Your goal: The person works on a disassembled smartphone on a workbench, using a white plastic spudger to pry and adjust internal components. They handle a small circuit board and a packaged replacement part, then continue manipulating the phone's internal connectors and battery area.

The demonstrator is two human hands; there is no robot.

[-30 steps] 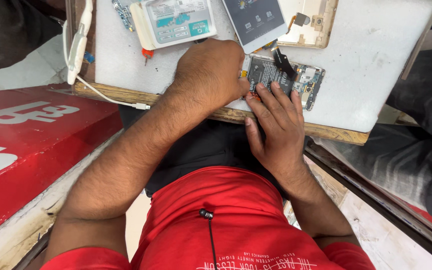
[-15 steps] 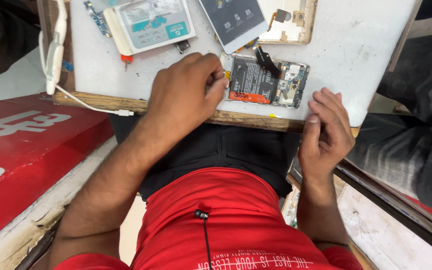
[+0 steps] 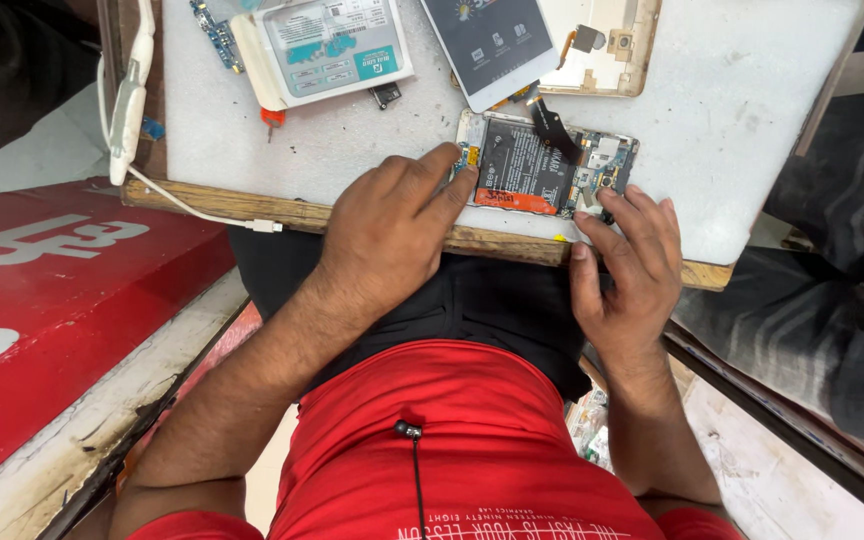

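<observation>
An opened phone (image 3: pixel 542 175) with its back off lies on the white work board (image 3: pixel 752 120), showing a black battery and circuit boards. My left hand (image 3: pixel 392 225) rests palm down on the board, its fingertips touching the phone's left end. My right hand (image 3: pixel 627 260) lies at the board's front edge with its fingertips on the phone's lower right corner. Neither hand grips anything.
At the back of the board lie a dark-screened phone (image 3: pixel 502 45), a pale phone frame (image 3: pixel 612 50), a white flat package (image 3: pixel 327 45), a small circuit strip (image 3: pixel 214 35) and a white cable (image 3: pixel 132 100). A red sign panel (image 3: pixel 52 290) is on the left.
My right hand came back from beside the board's edge onto the phone's right corner. My left hand slid off the phone, so only its fingertips touch the phone's left end.
</observation>
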